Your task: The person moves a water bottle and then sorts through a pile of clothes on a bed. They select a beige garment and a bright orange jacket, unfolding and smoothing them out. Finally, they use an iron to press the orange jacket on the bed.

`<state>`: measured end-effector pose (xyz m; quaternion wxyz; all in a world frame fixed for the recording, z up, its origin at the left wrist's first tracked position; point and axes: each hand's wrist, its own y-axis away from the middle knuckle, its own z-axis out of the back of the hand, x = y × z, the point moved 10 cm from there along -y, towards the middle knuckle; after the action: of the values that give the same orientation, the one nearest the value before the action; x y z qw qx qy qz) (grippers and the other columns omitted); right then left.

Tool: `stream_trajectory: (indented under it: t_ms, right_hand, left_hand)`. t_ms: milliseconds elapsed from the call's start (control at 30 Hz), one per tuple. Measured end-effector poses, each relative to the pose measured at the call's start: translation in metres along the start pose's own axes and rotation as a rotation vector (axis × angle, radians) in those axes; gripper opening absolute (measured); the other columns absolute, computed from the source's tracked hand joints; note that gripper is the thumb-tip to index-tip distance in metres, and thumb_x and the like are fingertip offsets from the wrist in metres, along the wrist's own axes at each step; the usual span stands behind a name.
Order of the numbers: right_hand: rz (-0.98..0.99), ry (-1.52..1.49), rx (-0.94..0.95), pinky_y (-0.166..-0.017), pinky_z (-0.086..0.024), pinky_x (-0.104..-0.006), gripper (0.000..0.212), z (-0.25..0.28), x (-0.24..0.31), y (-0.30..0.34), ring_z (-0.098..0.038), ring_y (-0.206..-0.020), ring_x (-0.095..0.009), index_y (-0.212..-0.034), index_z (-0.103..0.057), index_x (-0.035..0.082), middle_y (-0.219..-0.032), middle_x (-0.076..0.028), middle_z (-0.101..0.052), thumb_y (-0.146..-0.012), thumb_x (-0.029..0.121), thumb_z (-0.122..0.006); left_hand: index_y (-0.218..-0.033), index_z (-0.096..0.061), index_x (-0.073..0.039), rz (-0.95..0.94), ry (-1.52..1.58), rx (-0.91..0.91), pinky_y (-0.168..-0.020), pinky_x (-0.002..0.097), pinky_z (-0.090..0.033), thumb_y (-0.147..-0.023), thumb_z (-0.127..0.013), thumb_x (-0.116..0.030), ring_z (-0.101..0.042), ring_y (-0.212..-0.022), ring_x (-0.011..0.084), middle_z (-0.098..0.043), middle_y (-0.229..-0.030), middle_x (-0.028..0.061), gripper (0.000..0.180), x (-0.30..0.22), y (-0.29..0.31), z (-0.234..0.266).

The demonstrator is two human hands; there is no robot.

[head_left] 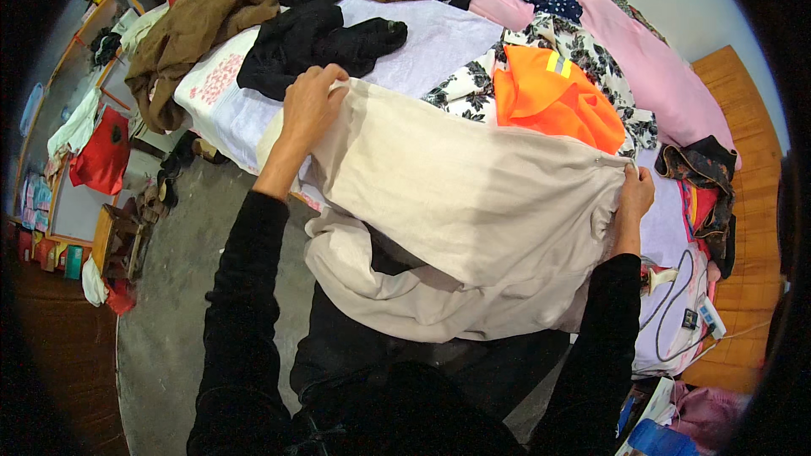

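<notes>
A pair of beige trousers (456, 194) is stretched sideways in front of me, partly over the bed edge and partly over my lap. My left hand (314, 105) is closed on the cloth at its upper left, with the fingers pinching the edge. At the right, my right hand (635, 194) grips the gathered end that looks like the waistband. One leg lies fairly flat between my hands, while the other loops below it in loose folds. Just past the trousers lie an orange garment (553, 101) with a reflective strip and a crumpled black garment (312, 46).
Clothes heap along the bed's far side, with a brown garment (198, 29) at left and a pink cover (676, 101) at right. Cables and a white power strip (711, 317) lie by the right bed edge. A wooden stool (118, 241) stands on the grey floor at left.
</notes>
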<state>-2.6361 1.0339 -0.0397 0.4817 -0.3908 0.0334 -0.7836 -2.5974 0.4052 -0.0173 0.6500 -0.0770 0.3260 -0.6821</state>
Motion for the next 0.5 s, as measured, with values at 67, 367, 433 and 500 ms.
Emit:
stream_trajectory:
  t_ms: [67,367,433,500]
  right_hand:
    - [-0.021,0.048,0.047,-0.078,-0.049,-0.0440,0.030,0.001,0.003,0.008,-0.065,-0.087,-0.033,-0.100,-0.067,0.006,-0.092,-0.013,-0.070,-0.086,0.032,-0.065]
    - [0.562,-0.327,0.230,-0.099,-0.041,-0.0423,0.034,-0.017,0.159,0.142,-0.056,-0.116,-0.033,-0.120,-0.062,0.006,-0.122,-0.015,-0.061,-0.089,0.022,-0.063]
    - [0.657,-0.258,0.380,-0.104,-0.036,-0.0419,0.039,-0.038,0.177,0.174,-0.051,-0.124,-0.030,-0.126,-0.060,0.008,-0.129,-0.014,-0.058,-0.090,0.022,-0.063]
    - [0.740,-0.037,0.447,-0.108,-0.030,-0.0414,0.043,-0.058,0.183,0.194,-0.047,-0.129,-0.027,-0.131,-0.059,0.009,-0.136,-0.013,-0.055,-0.090,0.024,-0.062]
  left_hand:
    - [-0.100,-0.066,-0.011,-0.039,0.002,0.003,-0.077,0.0451,-0.049,-0.080,-0.071,-0.013,-0.065,-0.091,0.0324,-0.067,-0.095,0.0124,0.021,-0.013,0.020,0.014]
    - [-0.113,-0.066,-0.009,-0.165,0.050,0.125,-0.095,0.0433,-0.044,-0.084,-0.065,-0.007,-0.059,-0.109,0.0323,-0.064,-0.116,0.0146,0.029,-0.064,0.046,-0.014]
    - [-0.125,-0.061,-0.012,-0.153,0.037,0.245,-0.099,0.0441,-0.040,-0.092,-0.060,-0.016,-0.056,-0.118,0.0312,-0.060,-0.127,0.0140,0.033,-0.060,0.045,-0.040]
    - [-0.128,-0.059,-0.013,-0.121,-0.072,0.223,-0.102,0.0461,-0.037,-0.094,-0.057,-0.023,-0.052,-0.124,0.0300,-0.058,-0.132,0.0136,0.035,-0.022,0.046,-0.052]
